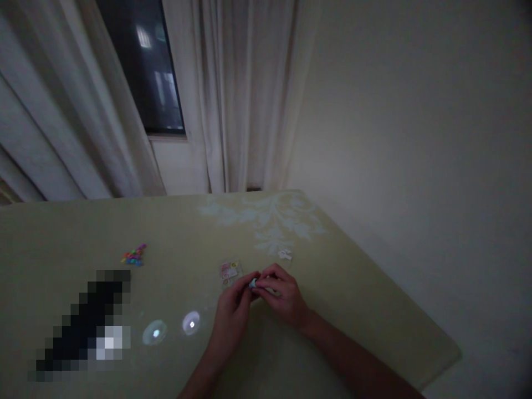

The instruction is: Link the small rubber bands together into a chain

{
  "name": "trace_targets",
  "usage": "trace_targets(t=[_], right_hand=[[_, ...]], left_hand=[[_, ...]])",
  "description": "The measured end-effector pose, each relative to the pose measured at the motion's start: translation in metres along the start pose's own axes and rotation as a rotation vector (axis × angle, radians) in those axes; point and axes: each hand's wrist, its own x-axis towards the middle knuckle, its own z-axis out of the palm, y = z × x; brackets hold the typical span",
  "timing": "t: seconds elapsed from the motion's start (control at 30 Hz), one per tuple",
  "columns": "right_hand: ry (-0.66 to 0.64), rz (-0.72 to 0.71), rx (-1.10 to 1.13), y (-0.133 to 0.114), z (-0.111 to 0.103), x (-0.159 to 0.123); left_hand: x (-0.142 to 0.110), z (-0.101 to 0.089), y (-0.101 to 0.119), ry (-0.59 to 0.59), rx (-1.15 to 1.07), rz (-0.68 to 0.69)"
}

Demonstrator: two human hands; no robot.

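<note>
My left hand [233, 310] and my right hand [281, 296] meet over the pale green table [366, 310]. Both pinch a small pale blue object [253, 284] between their fingertips; it is too small and dim to name. Just beyond the fingers lies a small clear packet [230, 272] with pink and orange bits inside. A tiny white piece [285, 255] rests on the table further back to the right.
A small heap of bright coloured bits [134, 255] lies at the left. A pixelated dark patch [85, 327] covers the near left. Two light reflections [172, 328] shine on the tabletop. Curtains [233, 94] and a dark window [143, 61] stand behind; the table's right edge is near.
</note>
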Motion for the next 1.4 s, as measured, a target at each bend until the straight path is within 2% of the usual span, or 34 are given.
trace_targets(t=[0.17,0.3,0.47,0.57,0.73,0.9,1.03,1.17,1.3,1.4], right_hand=[[-0.126,-0.033,-0.102,-0.004,-0.003,0.019],[-0.252,-0.024,-0.212,0.001,0.002,0.047],[-0.614,0.072,-0.437,0.021,0.018,0.077],[-0.738,0.099,-0.487,0.023,0.027,0.085],[-0.833,0.089,-0.547,0.012,0.035,0.091],[-0.913,0.051,-0.509,0.002,0.032,0.095],[-0.849,0.097,-0.391,0.001,0.002,0.104],[-0.746,0.295,-0.606,0.018,-0.044,0.109],[-0.843,0.59,-0.821,0.045,-0.07,0.105],[-0.908,0.608,-0.812,0.054,-0.072,0.104]], left_hand=[[0.006,0.0,0.001,0.033,-0.101,-0.019],[0.015,-0.016,0.006,0.127,-0.025,0.033],[0.026,-0.048,0.009,0.361,0.276,0.014],[0.03,-0.057,0.003,0.39,0.337,-0.03],[0.034,-0.059,-0.02,0.332,0.464,0.015],[0.032,-0.072,-0.041,0.128,0.578,0.053],[0.028,-0.084,-0.042,0.059,0.662,0.066],[0.026,-0.084,-0.037,0.007,0.712,0.101],[0.025,-0.081,-0.035,-0.052,0.784,0.135],[0.026,-0.082,-0.035,-0.128,0.802,0.154]])
